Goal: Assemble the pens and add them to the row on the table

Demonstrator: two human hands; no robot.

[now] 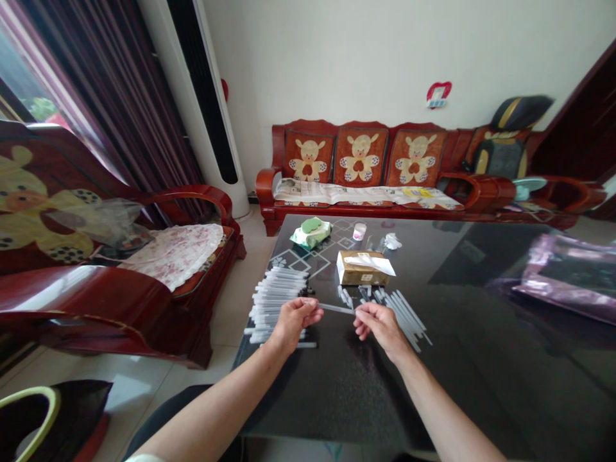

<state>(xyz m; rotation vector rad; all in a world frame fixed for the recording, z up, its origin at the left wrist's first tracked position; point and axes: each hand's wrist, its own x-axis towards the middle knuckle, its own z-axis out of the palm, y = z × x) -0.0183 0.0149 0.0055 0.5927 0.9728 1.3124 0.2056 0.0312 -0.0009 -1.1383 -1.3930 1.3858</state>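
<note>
A thin translucent pen barrel (335,308) spans the gap between my two hands, above the dark table. My left hand (297,318) pinches its left end between thumb and fingers. At the other end, the fingertips of my right hand (378,323) are closed on the barrel's tip; any small part between them is too small to make out. Beside my left hand lies a stacked row of whitish pens (274,298), several with dark ends. Loose pen barrels (407,314) fan out behind my right hand. Short pale caps (344,296) lie between the two groups.
A tissue box (363,269) stands just beyond my hands. Farther back are a green wipes pack (312,232), a small white cup (359,231) and a crumpled tissue (392,241). A shiny purple package (568,276) lies at right. Wooden sofas (289,218) flank the table (462,359).
</note>
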